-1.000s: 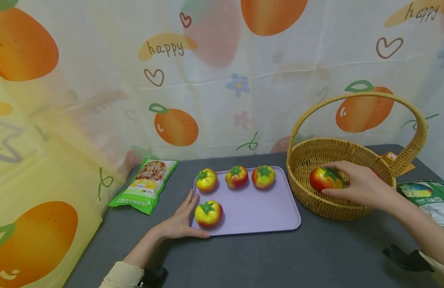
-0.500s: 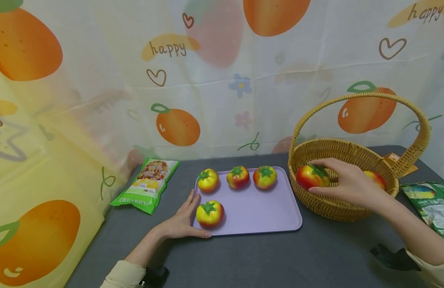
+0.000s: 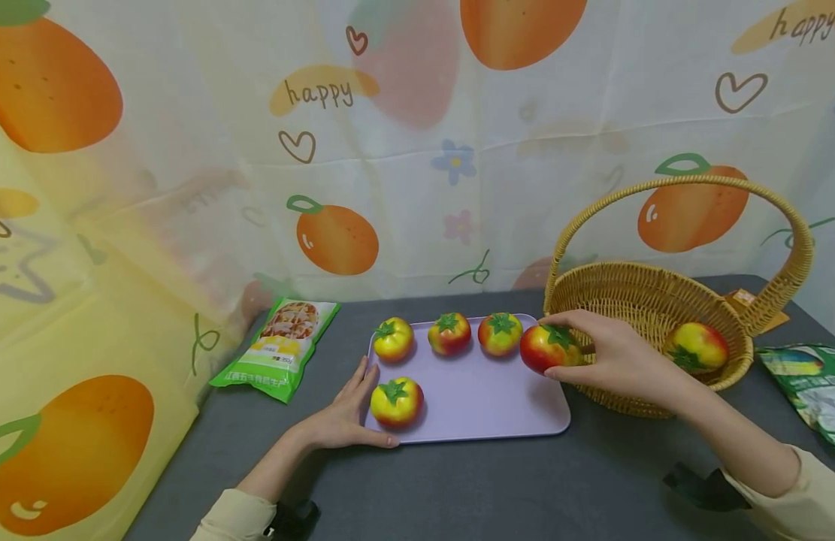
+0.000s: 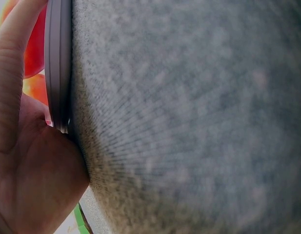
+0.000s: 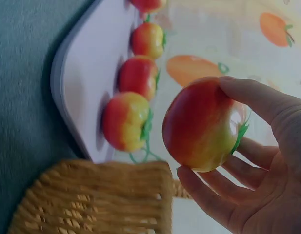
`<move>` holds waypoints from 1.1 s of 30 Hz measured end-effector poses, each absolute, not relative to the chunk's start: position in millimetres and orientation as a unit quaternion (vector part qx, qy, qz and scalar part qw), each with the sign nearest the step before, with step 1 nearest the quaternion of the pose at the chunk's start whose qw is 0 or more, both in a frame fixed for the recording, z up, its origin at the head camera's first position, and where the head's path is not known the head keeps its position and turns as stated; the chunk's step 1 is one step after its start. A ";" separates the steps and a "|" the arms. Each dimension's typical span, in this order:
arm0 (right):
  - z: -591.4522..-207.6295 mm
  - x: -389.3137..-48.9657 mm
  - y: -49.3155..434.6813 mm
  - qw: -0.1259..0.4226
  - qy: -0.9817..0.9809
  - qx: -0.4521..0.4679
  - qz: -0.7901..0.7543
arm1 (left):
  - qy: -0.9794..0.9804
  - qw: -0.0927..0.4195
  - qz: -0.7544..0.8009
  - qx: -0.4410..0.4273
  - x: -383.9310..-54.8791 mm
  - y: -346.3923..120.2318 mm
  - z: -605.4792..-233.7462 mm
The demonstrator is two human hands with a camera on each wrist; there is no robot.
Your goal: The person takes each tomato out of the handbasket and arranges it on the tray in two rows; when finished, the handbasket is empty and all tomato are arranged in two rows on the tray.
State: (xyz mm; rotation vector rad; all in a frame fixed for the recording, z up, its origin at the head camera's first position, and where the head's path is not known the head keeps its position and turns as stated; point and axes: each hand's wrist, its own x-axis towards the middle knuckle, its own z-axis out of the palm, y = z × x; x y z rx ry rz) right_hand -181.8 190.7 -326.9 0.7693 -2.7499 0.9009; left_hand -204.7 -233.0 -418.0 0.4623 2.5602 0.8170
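Note:
My right hand (image 3: pixel 623 361) pinches a red-and-yellow tomato (image 5: pixel 204 126) with a green leafy top between thumb and fingertips. It holds the tomato above the right end of a lilac tray (image 3: pixel 485 406), just left of the wicker basket. My left hand (image 3: pixel 346 413) rests against the tray's near left corner, fingers straight along the left side and thumb along the front rim. Three similar tomatoes stand along the tray's back edge, among them a middle one (image 3: pixel 449 334), and another tomato (image 3: pixel 397 403) sits at the front left. One more tomato (image 3: pixel 697 347) lies in the basket (image 3: pixel 627 285).
A green-and-white food packet (image 3: pixel 278 349) lies left of the tray. Right of the basket are a green packet (image 3: pixel 809 383) and a small orange packet (image 3: pixel 772 319) behind the basket's side. A fruit-print cloth (image 3: pixel 403 180) hangs behind the grey table (image 3: pixel 485 488).
My right hand has carried the tomato leftward out of the basket to over the tray's right edge, uncovering the tomato left in the basket. My left hand stays at the tray corner.

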 end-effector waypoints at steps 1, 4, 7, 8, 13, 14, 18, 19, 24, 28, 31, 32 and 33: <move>-328.5 -182.4 187.6 0.072 -0.915 0.260 0.300 | 0.919 0.206 0.293 0.165 -204.6 -233.0 -417.9; -333.5 -183.4 179.4 0.060 -0.911 0.265 0.310 | 0.919 0.204 0.294 0.164 -204.3 -232.6 -417.6; -338.4 -184.7 171.9 0.056 -0.907 0.273 0.315 | 0.920 0.203 0.294 0.163 -204.2 -231.8 -417.7; -340.0 -185.4 169.5 0.053 -0.906 0.275 0.317 | 0.919 0.203 0.295 0.163 -204.1 -231.8 -417.6; -348.4 -188.6 156.8 0.042 -0.899 0.292 0.322 | 0.918 0.204 0.297 0.167 -203.9 -232.6 -417.0; -350.2 -188.9 154.1 0.037 -0.897 0.295 0.326 | 0.917 0.204 0.297 0.169 -203.9 -232.9 -416.8; -358.3 -190.1 141.8 0.026 -0.893 0.307 0.326 | 0.914 0.205 0.300 0.179 -203.8 -234.7 -416.5; -360.1 -190.5 138.3 0.025 -0.894 0.311 0.322 | 0.914 0.205 0.301 0.181 -203.8 -235.1 -416.6; -366.5 -191.9 121.8 0.014 -0.894 0.327 0.306 | 0.912 0.206 0.302 0.188 -204.1 -236.5 -416.5; -371.1 -192.9 110.8 -0.002 -0.890 0.337 0.309 | 0.912 0.203 0.301 0.190 -204.2 -236.2 -415.8; -373.7 -192.5 103.9 -0.010 -0.885 0.342 0.316 | 0.913 0.203 0.300 0.188 -203.9 -235.2 -415.4; -374.3 -192.2 101.9 -0.012 -0.883 0.344 0.318 | 0.913 0.204 0.300 0.186 -203.6 -234.9 -415.3; -375.2 -192.0 100.0 -0.013 -0.883 0.345 0.319 | 0.913 0.205 0.301 0.185 -203.6 -234.6 -415.1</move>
